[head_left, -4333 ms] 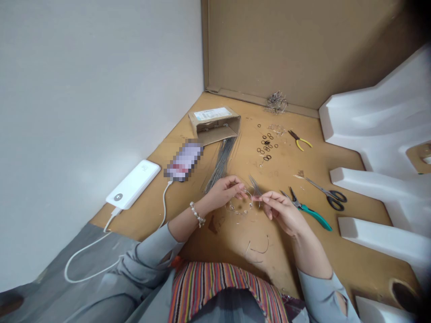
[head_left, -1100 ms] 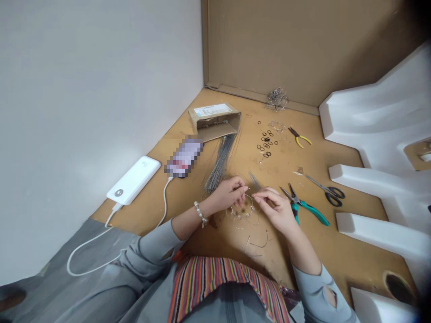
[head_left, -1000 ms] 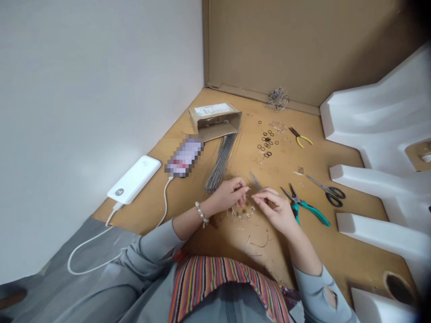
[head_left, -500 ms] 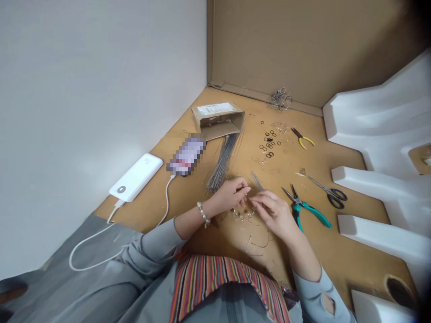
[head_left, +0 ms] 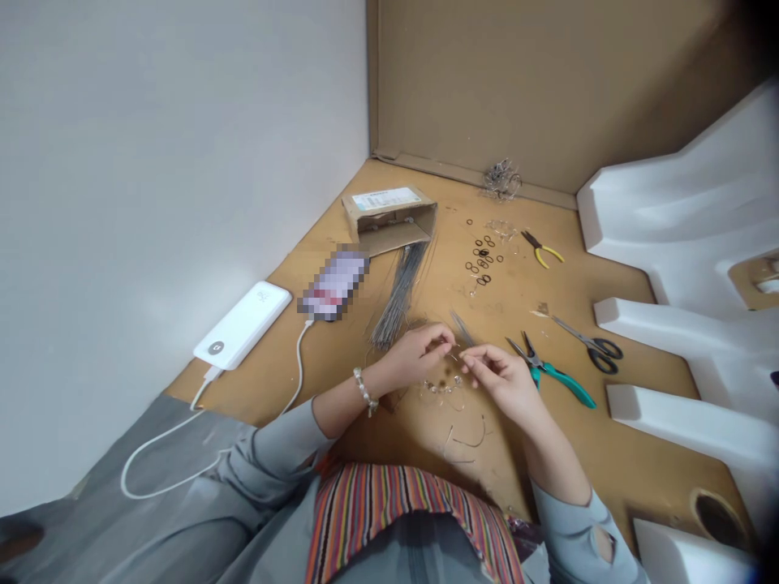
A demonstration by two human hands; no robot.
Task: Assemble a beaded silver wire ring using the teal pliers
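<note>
My left hand (head_left: 419,354), closed in a pinch, holds a thin wire loop strung with clear beads (head_left: 447,387). The loop hangs low between the hands. Close on the right, my right hand (head_left: 502,380) has thumb and forefinger pressed together at the wire's end by the left fingertips; the exact contact is too fine to see. A few short grey wires (head_left: 461,326) lie just beyond the fingers. Behind my left hand spreads a bundle of long grey wires (head_left: 398,296). Green-handled pliers (head_left: 551,369) lie beside my right hand, partly hidden by it.
Several dark rings (head_left: 483,259) lie farther back, near yellow-handled pliers (head_left: 541,249) and a wire tangle (head_left: 502,178). Scissors (head_left: 590,345) are at right, by white foam (head_left: 645,324). A cardboard box (head_left: 389,219), phone (head_left: 334,284) and cabled power bank (head_left: 243,324) stand left.
The beaded loop, seen wider and rounder earlier, now shows as a flatter arc. My right hand has shifted slightly away from the green-handled pliers, and both hands still pinch close together.
</note>
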